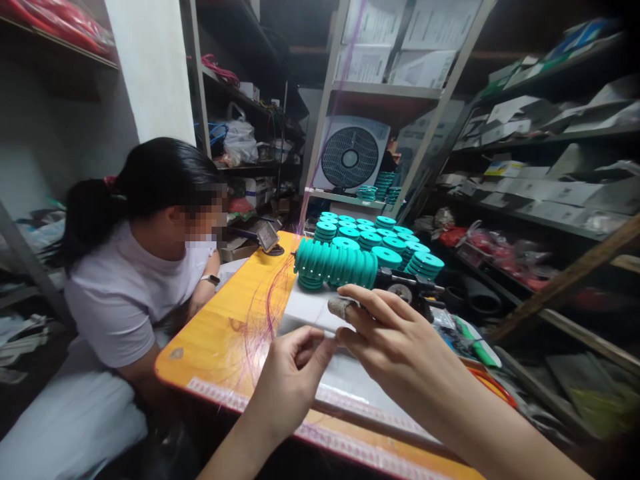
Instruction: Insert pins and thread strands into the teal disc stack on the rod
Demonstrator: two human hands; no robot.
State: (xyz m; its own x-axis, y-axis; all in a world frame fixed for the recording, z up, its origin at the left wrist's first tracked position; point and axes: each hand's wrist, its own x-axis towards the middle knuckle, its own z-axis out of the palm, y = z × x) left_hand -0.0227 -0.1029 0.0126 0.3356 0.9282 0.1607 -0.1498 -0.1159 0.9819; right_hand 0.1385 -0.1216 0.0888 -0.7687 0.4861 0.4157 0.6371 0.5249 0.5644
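Note:
My left hand (295, 370) is closed in a pinch over the white pad on the table. Whatever lies between its thumb and forefinger is too small to make out. Just to the right, my right hand (385, 333) has its fingers stretched and apart, with a grey wrap (341, 308) around one finger. Its fingertips are close to the left thumb. Behind both hands, a row of green ribbed spools (337, 263) sits side by side on a black spindle device (405, 287). Fine purple wires (270, 307) trail across the table to the left.
Stacks of green discs (385, 243) stand at the back of the yellow table (215, 340). A seated person (115, 287) is at the left. A small stand with a screen (269, 237) is near the far edge. A box fan (350, 153) and loaded shelves (545, 153) surround the table.

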